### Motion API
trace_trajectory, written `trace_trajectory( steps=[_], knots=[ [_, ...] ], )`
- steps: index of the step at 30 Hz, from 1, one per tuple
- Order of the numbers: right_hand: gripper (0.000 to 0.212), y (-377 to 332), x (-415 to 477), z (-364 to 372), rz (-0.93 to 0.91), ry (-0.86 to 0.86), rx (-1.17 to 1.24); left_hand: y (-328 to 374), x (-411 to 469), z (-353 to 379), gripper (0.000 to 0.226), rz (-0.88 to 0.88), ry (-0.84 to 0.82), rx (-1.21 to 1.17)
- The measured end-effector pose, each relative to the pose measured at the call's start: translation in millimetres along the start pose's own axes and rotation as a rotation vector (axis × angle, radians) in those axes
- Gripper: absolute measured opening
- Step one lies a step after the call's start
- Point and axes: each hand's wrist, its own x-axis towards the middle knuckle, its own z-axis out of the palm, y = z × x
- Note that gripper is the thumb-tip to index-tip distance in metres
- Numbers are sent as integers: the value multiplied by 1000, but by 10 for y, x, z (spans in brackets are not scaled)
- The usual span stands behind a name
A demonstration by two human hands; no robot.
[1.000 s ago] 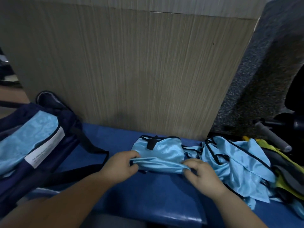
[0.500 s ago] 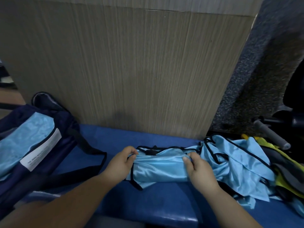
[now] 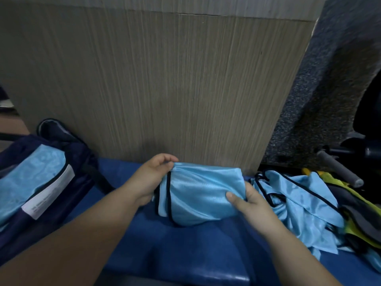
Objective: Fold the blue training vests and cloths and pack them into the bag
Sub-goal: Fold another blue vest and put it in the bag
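Observation:
A folded light-blue vest with black trim is held just above the blue bench. My left hand grips its left end, fingers curled over the top edge. Gripping the right end is my right hand, thumb on top of the fabric. At the far left a dark navy bag lies open, with light-blue cloth inside and a white label on it. To the right lies a loose heap of light-blue vests.
A wood-grain panel rises directly behind the bench. Yellow and grey garments lie at the far right beside the heap. A grey-handled bar sticks out above them. The bench's front edge runs close below my forearms.
The vest went from a flat, long strip on the bench to a compact folded bundle lifted between both hands. Both hands moved up and slightly toward the panel.

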Motion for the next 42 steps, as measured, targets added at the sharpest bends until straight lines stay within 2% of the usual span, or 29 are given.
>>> trace_trajectory(
  steps=[4, 7, 9, 11, 13, 15, 16, 19, 26, 31, 34, 36, 38, 40, 42],
  knots=[
    [20, -172, 17, 56, -13, 45, 105, 244, 140, -53, 17, -53, -52, 2],
    [20, -126, 59, 69, 78, 78, 113, 207, 224, -45, 15, -147, -47, 20],
    [21, -65, 92, 62, 159, 88, 130, 120, 250, -18, 21, -222, 11, -37],
    [18, 3, 115, 59, 206, 112, 95, -14, 250, 15, 38, -371, 37, -212],
    [13, 105, 140, 34, 223, 171, -117, -210, 245, 53, 64, -448, 13, -303],
    [14, 187, 146, -7, 245, 213, -412, -437, 237, 87, 103, -443, -27, -119],
    [17, 214, 147, -25, 265, 203, -494, -537, 218, 108, 112, -422, -36, 22],
    [23, 261, 173, -60, 317, 167, -528, -734, 221, 159, 110, -356, -42, 286],
    [18, 300, 228, -100, 352, 226, -386, -738, 253, 248, 111, -265, -167, 623],
    [19, 303, 251, -106, 369, 223, -256, -725, 303, 91, 94, -338, -106, 260],
    [20, 278, 237, -75, 386, 167, -122, -704, 310, 13, 93, -349, -109, 193],
    [20, 249, 240, -53, 358, 174, -18, -674, 313, 15, 94, -322, -137, 195],
    [24, 173, 251, -39, 244, 228, 164, -576, 328, 29, 98, -212, -142, 144],
    [34, 46, 266, -30, 27, 295, 305, -423, 347, 42, 103, -27, -95, 60],
    [43, -134, 242, -17, -204, 342, 339, -243, 382, 50, 103, 161, -26, -29]
  ],
)
